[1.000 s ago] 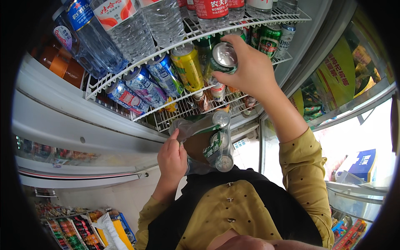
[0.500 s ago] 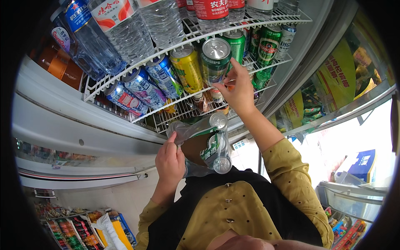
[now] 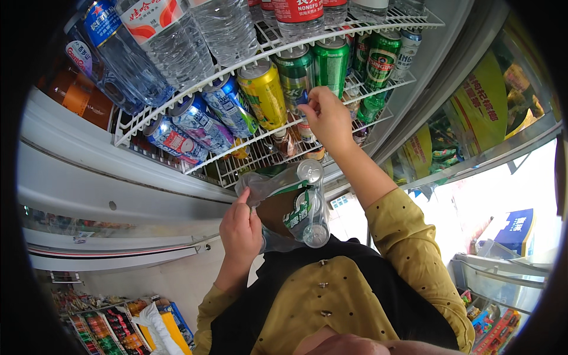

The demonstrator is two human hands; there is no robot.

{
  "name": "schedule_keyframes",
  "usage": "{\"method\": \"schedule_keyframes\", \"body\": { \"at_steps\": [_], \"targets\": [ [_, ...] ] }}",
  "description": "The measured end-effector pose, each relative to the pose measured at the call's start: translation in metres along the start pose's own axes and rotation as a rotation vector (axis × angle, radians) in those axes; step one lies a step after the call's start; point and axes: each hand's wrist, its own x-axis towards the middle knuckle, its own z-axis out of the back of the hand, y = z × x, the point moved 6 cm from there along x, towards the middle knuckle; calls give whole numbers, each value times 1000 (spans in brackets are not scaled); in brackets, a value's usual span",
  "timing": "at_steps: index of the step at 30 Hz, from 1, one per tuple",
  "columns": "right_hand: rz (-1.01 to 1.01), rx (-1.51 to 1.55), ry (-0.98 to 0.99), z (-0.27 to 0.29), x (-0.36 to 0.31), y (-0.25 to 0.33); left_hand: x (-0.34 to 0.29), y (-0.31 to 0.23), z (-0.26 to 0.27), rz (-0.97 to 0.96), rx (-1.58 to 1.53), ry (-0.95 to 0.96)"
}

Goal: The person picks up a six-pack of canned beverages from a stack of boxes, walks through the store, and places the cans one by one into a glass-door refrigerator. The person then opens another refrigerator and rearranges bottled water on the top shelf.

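My left hand grips the edge of a torn, clear plastic-wrapped multipack of cans in front of my chest. Several silver can tops line its right side, with brown card and a green label beside them. My right hand is raised at the fridge shelf, fingers curled and thumb apart, with nothing visible between them. Just beyond its fingertips stands a dark green can on the wire shelf; I cannot tell if they touch. A brighter green can stands to its right, a yellow can to its left.
Blue cans fill the shelf's left part. Clear water bottles stand on the wire rack above. More green cans are at the right. An open fridge door lies left; packaged goods sit behind glass at right.
The dark green can has gone back from the shelf's front into the row, beneath the upper rack. My right hand has drawn slightly left and its fingers have come off the can's side.
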Motion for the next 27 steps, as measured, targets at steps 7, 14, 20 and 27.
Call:
{"method": "schedule_keyframes", "body": {
  "at_steps": [7, 14, 20, 27],
  "targets": [
    [-12, -109, 26, -16, 19, 7, -2, -1, -1, 9, 23, 32],
    [-152, -132, 129, -35, 21, -3, -3, -4, -1, -27, 12, 1],
    [-7, 102, 9, -1, -7, 29, -5, -5, -3, -29, 32, 6],
    [220, 363, 823, 34, -102, 114, -5, -16, -3, -28, -2, 23]
  ]
}}
